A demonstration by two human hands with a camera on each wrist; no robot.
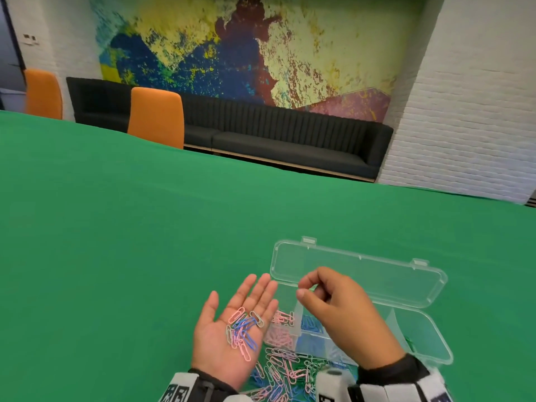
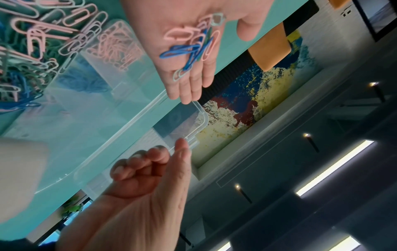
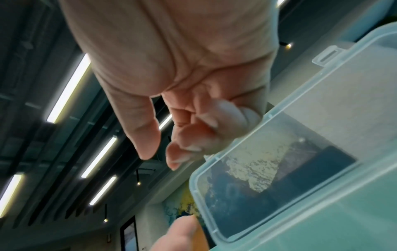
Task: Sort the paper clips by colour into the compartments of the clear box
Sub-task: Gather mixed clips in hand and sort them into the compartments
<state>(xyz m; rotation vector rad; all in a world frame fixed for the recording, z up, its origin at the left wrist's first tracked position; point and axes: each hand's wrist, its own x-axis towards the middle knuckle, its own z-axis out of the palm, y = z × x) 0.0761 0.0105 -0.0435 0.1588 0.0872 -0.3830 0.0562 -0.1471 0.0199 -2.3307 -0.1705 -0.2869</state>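
Note:
My left hand [image 1: 246, 297] lies palm up and flat, with several pink, blue and pale green clips [image 1: 242, 332] loose on the palm [image 2: 193, 44]. To its right stands the clear box [image 1: 429, 338] with its lid [image 1: 359, 277] folded back. Pink clips [image 1: 282, 322] fill its left compartment and blue clips [image 1: 311, 326] the one beside it. My right hand [image 1: 304, 287] hovers over these compartments with its fingers [image 3: 189, 144] curled and the thumb [image 3: 146, 135] close to the index tip. No clip shows between them. A mixed loose pile [image 1: 287, 372] lies in front of the box.
Green cloth covers the table [image 1: 116, 256], which stretches wide to the left and back. Two orange chairs [image 1: 156, 117] and a black bench [image 1: 290, 146] stand beyond its far edge. The box's right compartments are partly hidden by my right wrist.

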